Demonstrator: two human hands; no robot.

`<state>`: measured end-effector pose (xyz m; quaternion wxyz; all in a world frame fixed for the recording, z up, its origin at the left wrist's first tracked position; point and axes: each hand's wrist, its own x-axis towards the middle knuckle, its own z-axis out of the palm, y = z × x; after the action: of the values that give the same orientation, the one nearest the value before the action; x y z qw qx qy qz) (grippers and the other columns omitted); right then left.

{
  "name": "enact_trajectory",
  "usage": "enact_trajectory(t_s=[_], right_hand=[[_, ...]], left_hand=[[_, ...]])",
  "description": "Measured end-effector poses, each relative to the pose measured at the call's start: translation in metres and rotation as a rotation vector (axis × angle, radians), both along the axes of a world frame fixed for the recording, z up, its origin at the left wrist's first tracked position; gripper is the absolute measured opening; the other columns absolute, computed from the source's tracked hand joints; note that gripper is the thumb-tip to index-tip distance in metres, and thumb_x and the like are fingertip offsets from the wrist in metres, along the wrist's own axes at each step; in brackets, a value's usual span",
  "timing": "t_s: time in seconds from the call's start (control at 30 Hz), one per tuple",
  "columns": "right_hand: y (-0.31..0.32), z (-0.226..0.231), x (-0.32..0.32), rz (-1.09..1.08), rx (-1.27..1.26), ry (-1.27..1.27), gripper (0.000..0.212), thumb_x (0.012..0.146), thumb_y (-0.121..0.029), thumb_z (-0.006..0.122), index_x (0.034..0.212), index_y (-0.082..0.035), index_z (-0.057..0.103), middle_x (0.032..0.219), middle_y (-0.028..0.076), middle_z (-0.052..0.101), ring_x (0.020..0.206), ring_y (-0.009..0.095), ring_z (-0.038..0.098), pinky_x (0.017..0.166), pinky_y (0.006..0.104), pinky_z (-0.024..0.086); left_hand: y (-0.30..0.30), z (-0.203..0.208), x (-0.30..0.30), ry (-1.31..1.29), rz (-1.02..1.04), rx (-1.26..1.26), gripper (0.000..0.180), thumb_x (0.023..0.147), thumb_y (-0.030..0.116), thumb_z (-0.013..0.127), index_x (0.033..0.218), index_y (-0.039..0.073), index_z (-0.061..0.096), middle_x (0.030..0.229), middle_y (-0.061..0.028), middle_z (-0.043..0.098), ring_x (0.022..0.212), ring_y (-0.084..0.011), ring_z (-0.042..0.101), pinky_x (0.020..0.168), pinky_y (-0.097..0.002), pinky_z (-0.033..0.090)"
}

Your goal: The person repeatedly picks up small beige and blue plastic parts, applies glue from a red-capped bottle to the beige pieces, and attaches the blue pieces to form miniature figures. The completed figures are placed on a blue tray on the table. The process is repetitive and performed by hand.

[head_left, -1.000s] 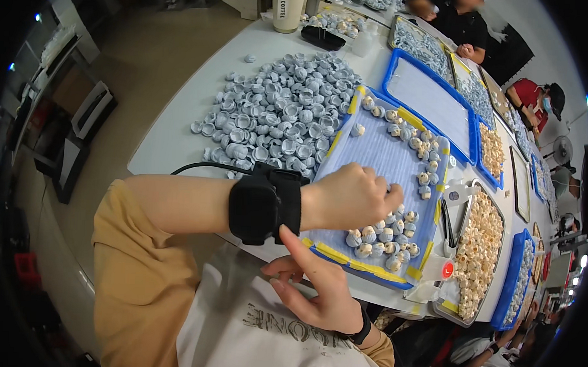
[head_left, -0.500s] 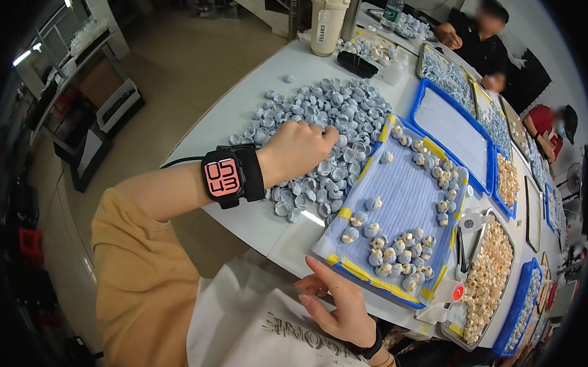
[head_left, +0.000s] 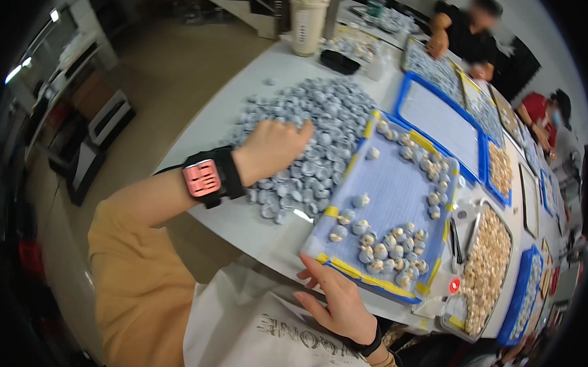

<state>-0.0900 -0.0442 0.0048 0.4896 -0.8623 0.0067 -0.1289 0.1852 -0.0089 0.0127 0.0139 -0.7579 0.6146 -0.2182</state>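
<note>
My left hand (head_left: 274, 150) is over a wide heap of small grey-blue cup-shaped shells (head_left: 328, 133). Its back faces up and the fingers curl down out of sight, so what they hold, if anything, is hidden. Close to the near left corner of a blue tray (head_left: 368, 282), my right hand (head_left: 340, 303) is open, with the index finger stretched out and the thumb apart. The tray has a pale lining and yellow tape along its edges. In it lie several small balls (head_left: 395, 242), grey-blue with cream parts, clustered at the front and along the right side.
Right of the tray stands a metal tray of cream pieces (head_left: 485, 274), with black tweezers (head_left: 456, 241) beside it. A lined blue tray (head_left: 441, 127) lies behind. A white lidded cup (head_left: 307, 22) and black case (head_left: 339, 62) stand farther back. Two people (head_left: 471, 34) sit across the table.
The whole view has shifted, so the table and trays appear slightly farther left. My left hand stays over the shells and my right hand stays by the tray corner.
</note>
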Motion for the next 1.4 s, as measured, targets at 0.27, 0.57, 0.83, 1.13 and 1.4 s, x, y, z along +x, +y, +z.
enact_trajectory(t_s=[0.27,0.57,0.83,1.13,1.4], right_hand=[[-0.006,0.033,-0.005,-0.461,-0.369,-0.622,0.03,0.073,-0.018,0.064,0.101,-0.006,0.062,0.107,0.012,0.056,0.097,0.028,0.055,0.073,0.0361,0.045],[-0.028,0.014,-0.03,-0.764,-0.51,-0.408,0.022,0.066,-0.012,0.06,0.087,-0.005,0.06,0.101,0.01,0.056,0.095,0.027,0.055,0.074,0.0381,0.045],[-0.168,0.007,-0.244,-1.259,-0.595,0.528,0.015,0.078,-0.012,0.061,0.091,-0.005,0.062,0.082,0.013,0.06,0.072,0.03,0.059,0.066,0.0369,0.047],[-0.18,-0.001,-0.238,-1.118,-0.606,0.549,0.011,0.072,-0.009,0.061,0.082,-0.005,0.057,0.075,0.011,0.059,0.072,0.028,0.06,0.063,0.0349,0.047],[-0.078,0.061,-0.152,-0.77,-0.524,-0.187,0.019,0.062,0.0,0.064,0.08,0.001,0.062,0.08,0.009,0.062,0.072,0.02,0.06,0.059,0.0305,0.047]], left_hand=[[0.045,0.045,-0.135,2.719,0.479,-0.23,0.026,0.093,0.03,0.04,0.094,0.005,0.047,0.056,-0.0022,0.043,0.051,-0.016,0.05,0.049,-0.0278,0.042],[-0.01,0.012,-0.187,3.01,0.655,-0.424,0.037,0.095,0.031,0.034,0.118,0.005,0.046,0.104,-0.0119,0.054,0.086,-0.0202,0.055,0.071,-0.0316,0.047],[0.005,-0.007,-0.164,2.898,-0.039,0.478,0.041,0.096,0.035,0.036,0.116,0.0,0.044,0.07,-0.01,0.049,0.041,-0.0098,0.039,0.034,-0.0214,0.029],[-0.003,-0.001,-0.175,2.604,0.011,0.416,0.054,0.094,0.043,0.034,0.113,-0.006,0.047,0.07,-0.008,0.051,0.043,-0.0062,0.039,0.039,-0.0197,0.031],[-0.001,-0.001,-0.169,2.669,-0.169,0.601,0.034,0.088,0.023,0.052,0.113,0.0,0.05,0.088,-0.0053,0.054,0.06,-0.006,0.047,0.053,-0.0179,0.038]])
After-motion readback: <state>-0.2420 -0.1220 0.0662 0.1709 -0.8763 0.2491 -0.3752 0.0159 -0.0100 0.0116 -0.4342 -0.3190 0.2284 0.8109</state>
